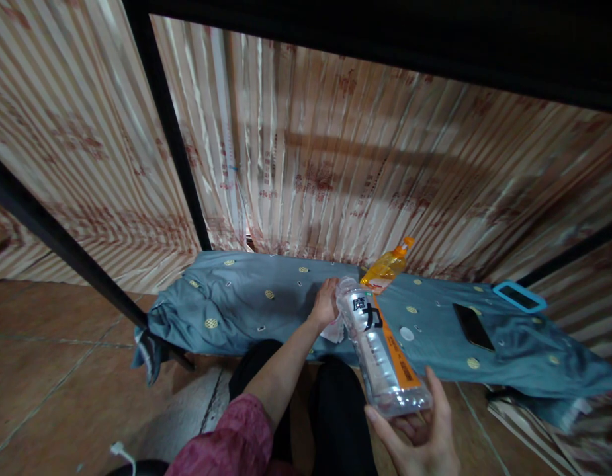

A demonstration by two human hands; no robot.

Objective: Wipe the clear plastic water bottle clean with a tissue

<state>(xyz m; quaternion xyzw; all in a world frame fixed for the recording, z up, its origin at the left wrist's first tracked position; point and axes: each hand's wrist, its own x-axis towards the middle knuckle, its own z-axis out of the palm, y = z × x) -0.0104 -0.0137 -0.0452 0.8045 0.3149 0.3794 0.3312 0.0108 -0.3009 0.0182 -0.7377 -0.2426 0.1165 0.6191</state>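
Observation:
A clear plastic drink bottle (372,350) with a silver and orange label is tilted, its neck pointing away from me. My right hand (419,430) grips it by the base, thumb on one side and fingers on the other. Beside the bottle's neck, my left hand (325,304) has its fingers curled, partly hidden behind the bottle. A crumpled white cloth or tissue (334,332) hangs under that hand and appears to be held in it. Just beyond the bottle is an orange dish soap bottle (385,270). A flat whitish disc (407,334) lies to the right.
A grey-blue patterned cloth (280,297) covers the low surface before me. On its right side lie a black phone (473,326) and a blue-framed object (519,296). Dark metal posts (171,132) and a striped curtain (325,152) enclose the space. Tiled floor (62,370) shows at left.

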